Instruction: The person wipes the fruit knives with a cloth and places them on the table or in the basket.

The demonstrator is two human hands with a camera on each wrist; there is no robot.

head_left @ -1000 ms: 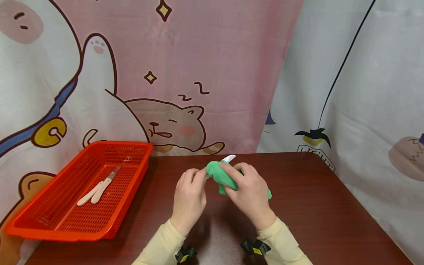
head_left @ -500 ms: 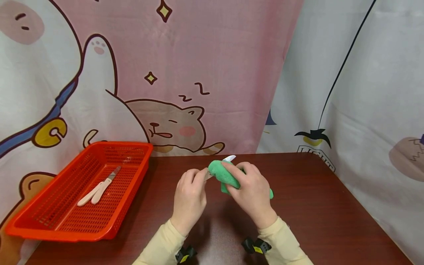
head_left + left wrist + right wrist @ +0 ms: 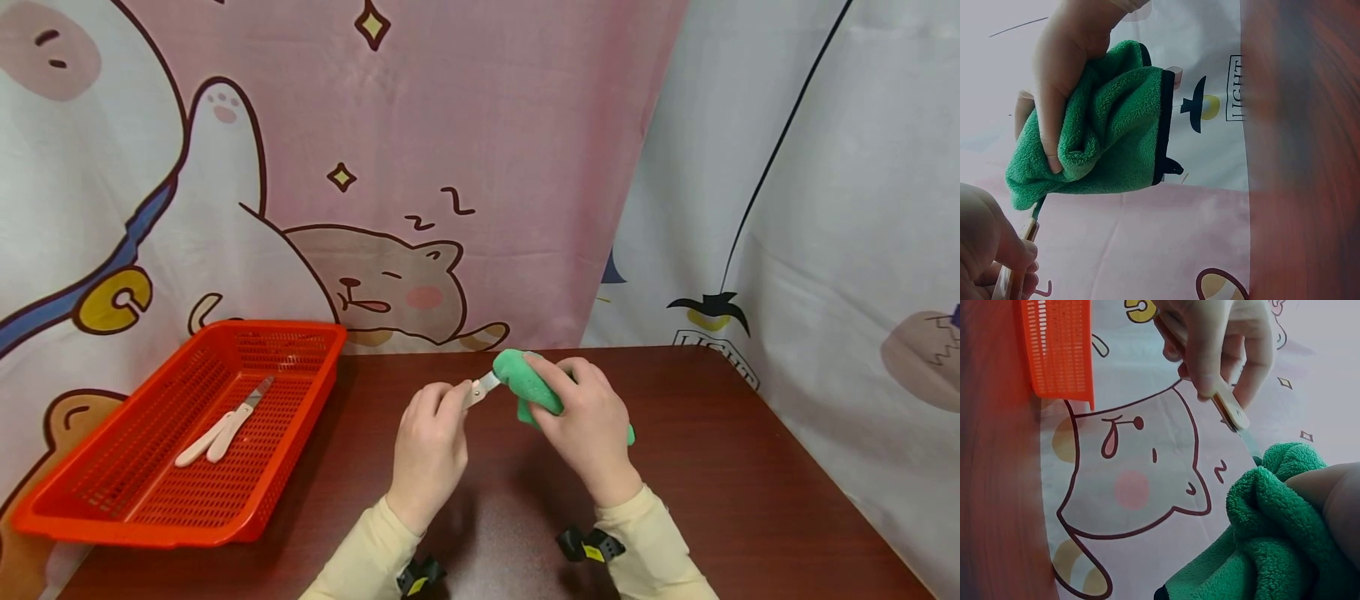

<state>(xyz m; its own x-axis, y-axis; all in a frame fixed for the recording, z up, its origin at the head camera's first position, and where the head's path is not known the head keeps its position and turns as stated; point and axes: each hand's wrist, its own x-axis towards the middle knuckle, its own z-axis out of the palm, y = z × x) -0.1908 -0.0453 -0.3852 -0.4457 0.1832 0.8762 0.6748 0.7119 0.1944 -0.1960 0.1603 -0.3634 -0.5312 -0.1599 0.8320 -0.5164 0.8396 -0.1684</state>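
Observation:
My left hand grips a folding knife by its pale handle, which slants up and to the right. A short length of blade shows between the handle's pivot and a green cloth; the rest is hidden inside the cloth. With thumb and fingers my right hand pinches the bunched cloth around the blade. In the left wrist view the cloth is fluffy with a dark edge, and its folds hang loose. The right wrist view shows the handle between the left fingers.
An orange-red plastic basket stands on the left of the dark wooden table. Inside lie white handles in a narrow V, with a metal blade pointing away. A printed curtain hangs behind the table.
My right hand has slid the cloth up and to the right, away from my left hand. More blade shows near the handle, and the pale tip beyond the cloth is now covered. The left hand stays put.

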